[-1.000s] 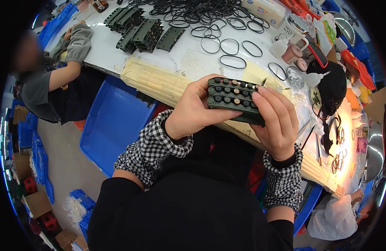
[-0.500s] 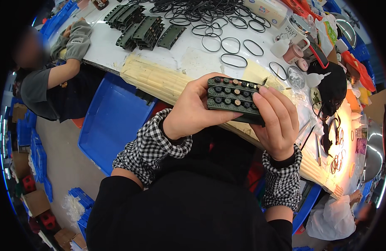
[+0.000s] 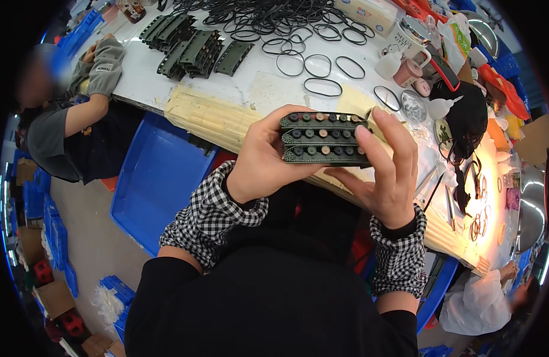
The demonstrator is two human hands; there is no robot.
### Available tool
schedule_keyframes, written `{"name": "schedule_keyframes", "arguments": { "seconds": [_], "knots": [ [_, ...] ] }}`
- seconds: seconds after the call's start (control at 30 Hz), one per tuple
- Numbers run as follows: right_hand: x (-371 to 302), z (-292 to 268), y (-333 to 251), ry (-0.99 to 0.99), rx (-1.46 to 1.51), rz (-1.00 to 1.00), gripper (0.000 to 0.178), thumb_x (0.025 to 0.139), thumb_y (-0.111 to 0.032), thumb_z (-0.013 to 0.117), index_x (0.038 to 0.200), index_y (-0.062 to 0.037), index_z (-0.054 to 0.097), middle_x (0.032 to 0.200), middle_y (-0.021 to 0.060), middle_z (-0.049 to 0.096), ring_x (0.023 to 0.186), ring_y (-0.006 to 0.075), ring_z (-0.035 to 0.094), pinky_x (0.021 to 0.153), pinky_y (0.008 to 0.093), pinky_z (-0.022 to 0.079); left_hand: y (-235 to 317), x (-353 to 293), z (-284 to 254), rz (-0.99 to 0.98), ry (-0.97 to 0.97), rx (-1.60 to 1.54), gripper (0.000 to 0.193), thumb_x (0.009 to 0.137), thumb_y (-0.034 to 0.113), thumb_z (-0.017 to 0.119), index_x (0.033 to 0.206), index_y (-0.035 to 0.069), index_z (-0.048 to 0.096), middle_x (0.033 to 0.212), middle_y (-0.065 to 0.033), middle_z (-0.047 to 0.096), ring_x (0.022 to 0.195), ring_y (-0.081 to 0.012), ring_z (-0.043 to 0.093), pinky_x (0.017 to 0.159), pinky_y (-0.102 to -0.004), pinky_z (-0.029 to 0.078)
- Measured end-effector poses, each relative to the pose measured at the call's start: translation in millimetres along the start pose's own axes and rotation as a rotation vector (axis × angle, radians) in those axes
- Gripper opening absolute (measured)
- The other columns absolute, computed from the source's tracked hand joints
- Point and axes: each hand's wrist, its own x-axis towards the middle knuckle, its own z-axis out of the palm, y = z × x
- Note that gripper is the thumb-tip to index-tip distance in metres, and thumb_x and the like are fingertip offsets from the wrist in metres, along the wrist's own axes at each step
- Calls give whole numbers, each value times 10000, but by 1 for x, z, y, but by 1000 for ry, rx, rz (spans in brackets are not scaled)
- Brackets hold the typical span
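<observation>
Three rows of dark wheels (image 3: 310, 133), each with a pale one among them, show on the green stack (image 3: 325, 141) held over the near edge of the desk (image 3: 140, 71), in front of the person's chest. The left hand (image 3: 256, 154) covers the stack's left end and grips it, thumb below; its other fingers are mostly hidden behind. The right hand (image 3: 387, 166) is loosely open at the right end, its index finger raised and its thumb spread below; a fingertip overlaps the upper right corner, and I cannot tell whether it presses there. The stack's back and underside are out of sight.

Its long axis runs left to right, nearly level and crosswise to the person, with the wheels facing the person.

Beyond the hands, green pieces (image 3: 194, 50) lie in overlapping piles, hard to count. Black loops (image 3: 256, 15) form a tangle cut off by the top rim; a few, like the nearest loop (image 3: 322, 94), lie singly. Glare at right washes out further loops (image 3: 477, 226). The blue tray (image 3: 149, 178) below the desk is partly covered by the left sleeve (image 3: 194, 208). Two other people are partly visible at the sides, a grey sleeve (image 3: 106, 68) at left and a white garment (image 3: 473, 306) at right.
</observation>
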Motion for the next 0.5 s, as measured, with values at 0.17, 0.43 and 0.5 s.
{"name": "schedule_keyframes", "arguments": {
  "seconds": [0.17,0.43,0.5],
  "knots": [
    [-5,-20,6,41,116,246,837,674,-362,848,1346,-19,485,1343,199,492,1200,342,499,987,427,434,-5,0,-14,62,-9,113,584,725,-120,733,1248,-26,489,1153,-98,625,1038,-143,634,890,-272,532],
    [-24,-31,44,162,-28,599,118,841,-32,682,956,-6,695,838,92,666,781,212,607,727,309,450,-20,9,-12,132,-61,165,577,724,-129,720,1249,-30,501,1155,-110,627,1040,-152,636,894,-275,529],
    [-27,-28,53,120,-65,615,115,827,-63,704,937,-30,695,805,83,646,771,241,582,706,330,439,-22,12,-8,139,-42,183,577,722,-129,718,1249,-33,505,1158,-114,625,1050,-157,633,892,-274,529]
  ]
}}
